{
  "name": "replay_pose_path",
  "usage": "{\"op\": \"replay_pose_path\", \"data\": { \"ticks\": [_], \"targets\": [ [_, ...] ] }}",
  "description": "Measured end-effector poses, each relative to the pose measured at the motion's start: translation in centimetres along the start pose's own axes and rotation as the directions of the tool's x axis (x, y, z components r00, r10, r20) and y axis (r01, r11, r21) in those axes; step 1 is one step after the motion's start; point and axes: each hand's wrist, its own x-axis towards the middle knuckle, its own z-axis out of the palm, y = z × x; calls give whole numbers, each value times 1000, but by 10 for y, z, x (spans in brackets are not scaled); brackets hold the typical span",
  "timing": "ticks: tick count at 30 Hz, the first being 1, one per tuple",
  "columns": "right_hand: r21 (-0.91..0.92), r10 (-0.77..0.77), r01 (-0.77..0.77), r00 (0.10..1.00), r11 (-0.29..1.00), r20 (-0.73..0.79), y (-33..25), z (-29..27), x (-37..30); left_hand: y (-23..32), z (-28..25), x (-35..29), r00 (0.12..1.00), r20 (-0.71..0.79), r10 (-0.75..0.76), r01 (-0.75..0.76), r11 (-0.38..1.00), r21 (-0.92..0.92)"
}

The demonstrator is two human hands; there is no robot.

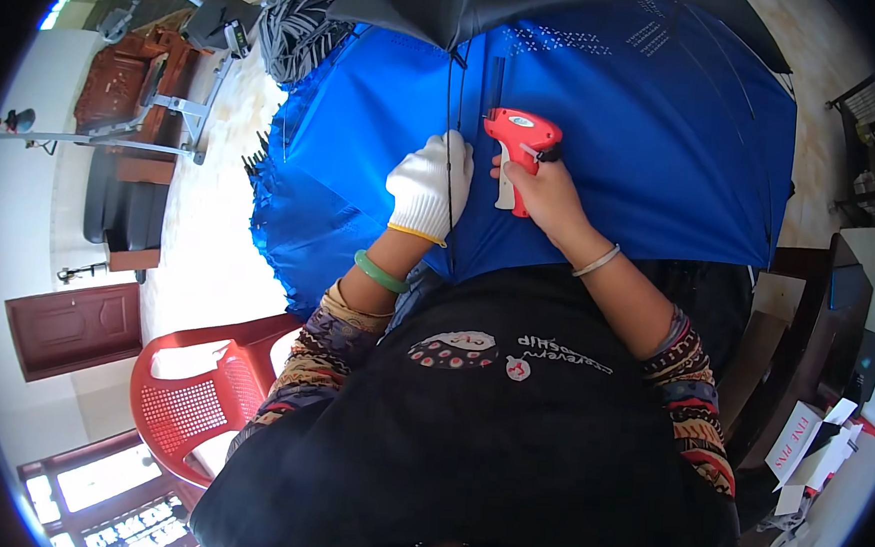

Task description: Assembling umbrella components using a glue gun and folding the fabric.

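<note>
A: Starting with the head view, where's the red tag gun (pixel 526 131)?

B: Over the middle of the blue umbrella (pixel 654 166), its front end toward the umbrella's left side. A narrow dark strip (pixel 496 82) stands up by that front end.

A: Who has it?

B: The bare right hand (pixel 550 192). It's wrapped around the handle (pixel 520 198), with the thumb laid across it.

A: And the other one?

B: The left hand (pixel 434 173), in a white glove (pixel 415 194), is over the near left part of the umbrella. A thin black rod (pixel 454 124) crosses in front of the glove. The fingers look bent, but their tips are hidden, so I can't tell whether they're gripping anything.

A: Anything on the wrists?

B: A green bangle (pixel 381 272) on the left one and a silver bracelet (pixel 597 260) on the right, both by the umbrella's near edge.

A: What's around the umbrella?

B: More blue cloth (pixel 305 230) lies piled on its left side, and a grey and black bundle (pixel 297 29) sits past its far left corner. Black cloth (pixel 404 1) overlaps its far edge. A red plastic chair (pixel 184 403) stands to its near left, and an open white box (pixel 796 441) lies to its near right, well apart from it.
</note>
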Motion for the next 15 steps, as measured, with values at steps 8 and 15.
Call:
{"op": "replay_pose_path", "data": {
  "ticks": [8,15],
  "targets": [
    [-66,-43,38,996,997,-72,4,4,-8,1,1,0,1000,21,-12,12,1000,-13],
    [-124,-26,23,999,992,-20,1,3,-10,-1,2,-1,1000,9,-10,10,1000,-19]
  ]
}}
